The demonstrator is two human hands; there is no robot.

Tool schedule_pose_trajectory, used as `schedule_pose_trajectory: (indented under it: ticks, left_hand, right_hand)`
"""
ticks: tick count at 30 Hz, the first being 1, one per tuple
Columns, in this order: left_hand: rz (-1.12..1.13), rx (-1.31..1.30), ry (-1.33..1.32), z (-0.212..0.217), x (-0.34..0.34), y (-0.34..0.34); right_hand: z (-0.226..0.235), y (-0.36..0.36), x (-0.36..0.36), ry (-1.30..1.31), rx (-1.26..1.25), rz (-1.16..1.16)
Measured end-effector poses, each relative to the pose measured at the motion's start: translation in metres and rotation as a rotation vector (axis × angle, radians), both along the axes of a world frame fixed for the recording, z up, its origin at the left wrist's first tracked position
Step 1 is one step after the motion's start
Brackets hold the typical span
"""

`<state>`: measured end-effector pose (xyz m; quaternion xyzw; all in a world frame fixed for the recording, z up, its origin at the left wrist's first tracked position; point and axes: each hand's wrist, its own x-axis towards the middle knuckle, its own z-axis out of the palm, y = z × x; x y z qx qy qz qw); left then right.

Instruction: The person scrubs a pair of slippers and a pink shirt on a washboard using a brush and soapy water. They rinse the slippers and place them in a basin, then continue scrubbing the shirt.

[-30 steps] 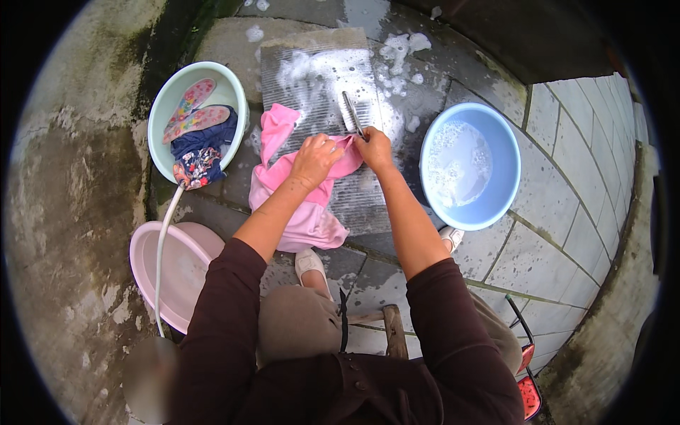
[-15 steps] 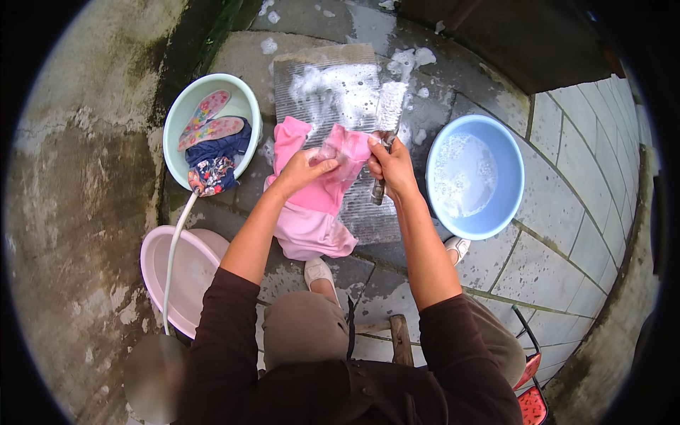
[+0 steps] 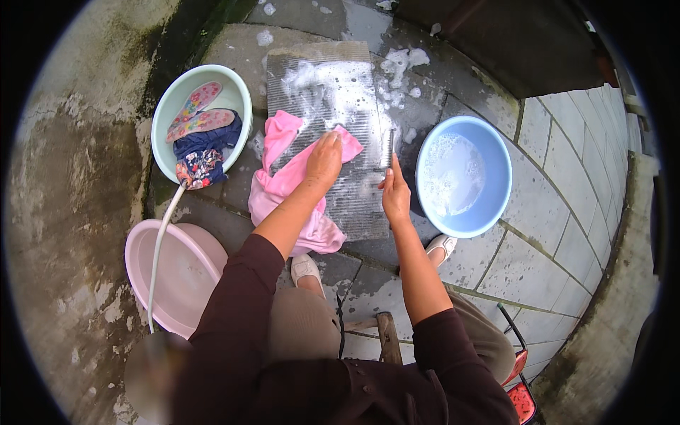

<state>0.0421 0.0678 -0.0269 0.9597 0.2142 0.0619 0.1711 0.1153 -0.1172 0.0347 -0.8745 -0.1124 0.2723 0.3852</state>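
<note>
A pink garment [image 3: 289, 183] lies over the left and near part of a ridged grey washing slab [image 3: 358, 202], its lower end spilling past the slab's edge. My left hand [image 3: 324, 159] presses down on the garment with its fingers curled into the cloth. At the slab's right edge, my right hand [image 3: 396, 197] grips a scrubbing brush [image 3: 387, 150], which is turned edge-on with its bristles toward the left. The brush is apart from the garment. White suds [image 3: 333, 78] cover the far half of the slab.
To the right stands a blue basin [image 3: 506, 177] of soapy water. At left, a pale green basin [image 3: 159, 134] holds flowered insoles [image 3: 205, 122] and dark blue cloth [image 3: 223, 140]. A white hose [image 3: 161, 241] crosses a pink basin [image 3: 134, 265]. A wooden stool leg [image 3: 388, 340] is near me.
My left hand has lowered the garment from mid-air onto the slab and moved farther away. My right hand has let go of the cloth and turned the brush edge-on, keeping hold of it.
</note>
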Motion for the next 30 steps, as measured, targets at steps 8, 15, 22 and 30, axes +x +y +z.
schedule_pose_trajectory:
  ticks: [8, 15, 22, 30]
  left_hand:
    - [-0.090, -0.071, 0.146, -0.004, -0.001, -0.016]
    - [0.028, -0.147, 0.193, 0.034, 0.018, -0.025]
    - [-0.176, 0.193, 0.133, -0.012, -0.019, -0.012]
    - [-0.260, -0.141, 0.100, 0.025, -0.025, -0.025]
  right_hand:
    - [-0.009, 0.011, 0.017, -0.098, 0.038, 0.195]
    - [-0.031, 0.021, 0.022, -0.100, 0.045, 0.174]
    - [-0.014, 0.031, 0.022, -0.020, 0.062, 0.103]
    - [-0.030, -0.016, -0.001, -0.162, 0.161, 0.108]
